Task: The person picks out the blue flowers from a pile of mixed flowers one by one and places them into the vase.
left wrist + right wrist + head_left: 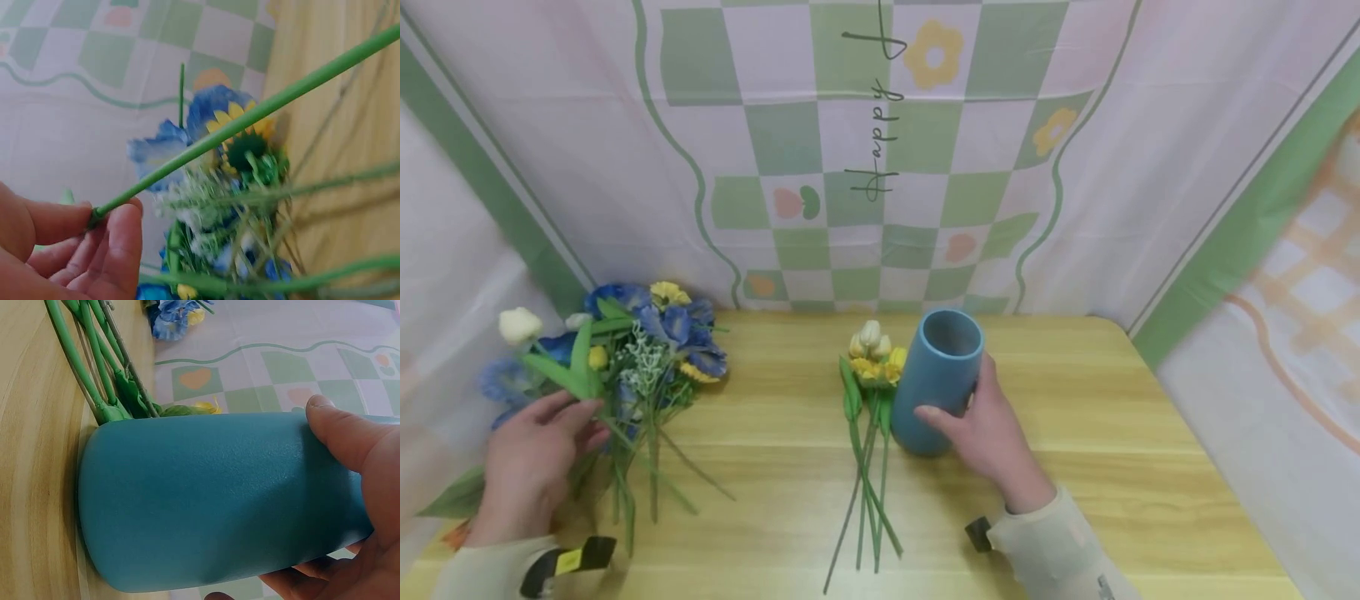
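Matte blue tapered cylindrical vase [936, 375] in right hand [988, 429]; white tulip-shaped flower [520, 326] with long green leaves [580, 367] in left hand [538, 462].

Vase: base down, mouth up, just right of centre on pale wood-grain tabletop [1097, 417], between far and near edges; thumb and fingers clamped round its side. White flower: near left edge; thumb and fingertips together, pinching smooth green stem [250, 120]. Just left of vase: loose bundle of white and yellow flowers [874, 372], slim stems crossed, blooms toward far edge. Toward far left corner: heap of ruffled blue flowers [668, 325], round yellow blooms [668, 292] and pale feathery sprigs [643, 367]. Beyond far edge: green-and-white checked cloth [917, 142].
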`<act>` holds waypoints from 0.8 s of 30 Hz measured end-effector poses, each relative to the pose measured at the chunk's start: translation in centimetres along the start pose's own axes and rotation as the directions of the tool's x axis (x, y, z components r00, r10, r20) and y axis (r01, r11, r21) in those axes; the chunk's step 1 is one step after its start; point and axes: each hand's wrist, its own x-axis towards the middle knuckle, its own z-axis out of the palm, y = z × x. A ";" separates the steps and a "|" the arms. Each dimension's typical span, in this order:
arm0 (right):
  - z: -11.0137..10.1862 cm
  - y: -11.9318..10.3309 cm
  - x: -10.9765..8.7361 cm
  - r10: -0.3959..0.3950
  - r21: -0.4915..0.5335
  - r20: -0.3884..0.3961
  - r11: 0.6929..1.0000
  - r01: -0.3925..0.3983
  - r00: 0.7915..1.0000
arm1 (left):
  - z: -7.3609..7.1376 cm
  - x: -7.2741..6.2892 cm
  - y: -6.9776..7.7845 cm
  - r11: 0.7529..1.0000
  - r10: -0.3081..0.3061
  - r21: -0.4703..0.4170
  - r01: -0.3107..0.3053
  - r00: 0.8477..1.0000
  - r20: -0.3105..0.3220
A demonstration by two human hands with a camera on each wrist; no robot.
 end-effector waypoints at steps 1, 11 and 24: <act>0.0 0.0 0.0 -0.001 0.000 -0.001 1.000 0.001 1.000 | 0.3 -0.1 0.2 0.999 0.011 -0.032 -0.011 1.000 0.009; 0.0 -0.1 0.0 0.002 0.014 0.000 1.000 -0.002 1.000 | 3.8 -1.1 2.1 0.946 0.189 -0.322 -0.050 0.889 0.418; 0.0 -0.2 -0.1 0.003 0.021 0.004 1.000 -0.003 1.000 | 15.9 -2.9 0.9 0.987 0.132 -0.011 -0.160 0.770 0.624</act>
